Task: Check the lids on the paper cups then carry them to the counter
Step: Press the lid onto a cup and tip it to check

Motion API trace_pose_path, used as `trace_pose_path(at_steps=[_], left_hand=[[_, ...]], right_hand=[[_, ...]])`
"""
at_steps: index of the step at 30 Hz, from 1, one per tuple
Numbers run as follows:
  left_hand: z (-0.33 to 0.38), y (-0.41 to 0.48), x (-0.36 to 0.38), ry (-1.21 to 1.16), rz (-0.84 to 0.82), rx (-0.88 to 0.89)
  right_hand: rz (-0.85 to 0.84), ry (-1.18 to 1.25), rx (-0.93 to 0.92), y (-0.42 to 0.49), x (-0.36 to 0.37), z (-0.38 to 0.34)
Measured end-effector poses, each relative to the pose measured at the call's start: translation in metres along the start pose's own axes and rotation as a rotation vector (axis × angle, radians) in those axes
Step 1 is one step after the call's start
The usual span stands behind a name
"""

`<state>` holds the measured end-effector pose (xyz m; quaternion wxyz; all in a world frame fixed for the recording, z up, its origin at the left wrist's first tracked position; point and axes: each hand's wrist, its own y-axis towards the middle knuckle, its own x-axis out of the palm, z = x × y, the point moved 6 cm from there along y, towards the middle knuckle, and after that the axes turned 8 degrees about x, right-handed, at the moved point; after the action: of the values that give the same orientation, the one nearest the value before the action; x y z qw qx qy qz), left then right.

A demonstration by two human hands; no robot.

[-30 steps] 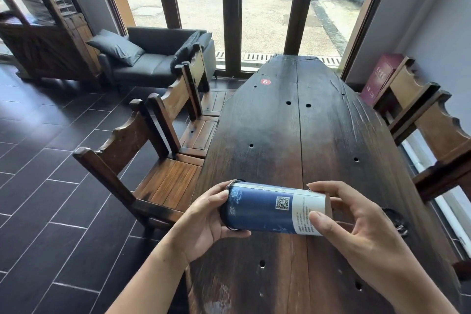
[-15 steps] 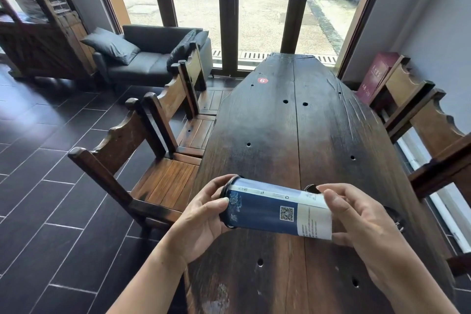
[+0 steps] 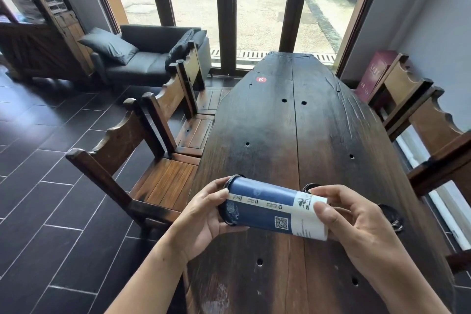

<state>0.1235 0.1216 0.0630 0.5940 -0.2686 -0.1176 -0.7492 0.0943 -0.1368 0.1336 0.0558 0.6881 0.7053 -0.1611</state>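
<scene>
A blue paper cup (image 3: 270, 209) lies sideways just above the wooden surface (image 3: 293, 122), its long axis running from ten o'clock to four o'clock. The fingers of the left hand (image 3: 201, 214) curl round the end with the black lid (image 3: 233, 178) (this hand is nearer the lid). The fingers of the right hand (image 3: 356, 219) pinch the white base.

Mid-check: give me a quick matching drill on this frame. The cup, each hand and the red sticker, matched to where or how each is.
Things:
1. cup
2. left hand
3. right hand
4. sticker

Places or states:
a. on the far end of the table
b. grips the end with the black lid
c. held sideways between both hands
d. holds the white base end

Pairs: 1-c; 2-b; 3-d; 4-a
</scene>
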Motion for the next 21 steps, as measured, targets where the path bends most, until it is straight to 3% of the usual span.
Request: trace_pose_path(at_steps=[10, 21], left_hand=[[0.007, 0.001, -0.006, 0.058, 0.046, 0.024], [0.051, 0.025, 0.014, 0.279, 0.117, 0.191]], right_hand=[[-0.032, -0.010, 0.003, 0.002, 0.007, 0.005], [-0.353, 0.005, 0.090, -0.005, 0.048, 0.027]])
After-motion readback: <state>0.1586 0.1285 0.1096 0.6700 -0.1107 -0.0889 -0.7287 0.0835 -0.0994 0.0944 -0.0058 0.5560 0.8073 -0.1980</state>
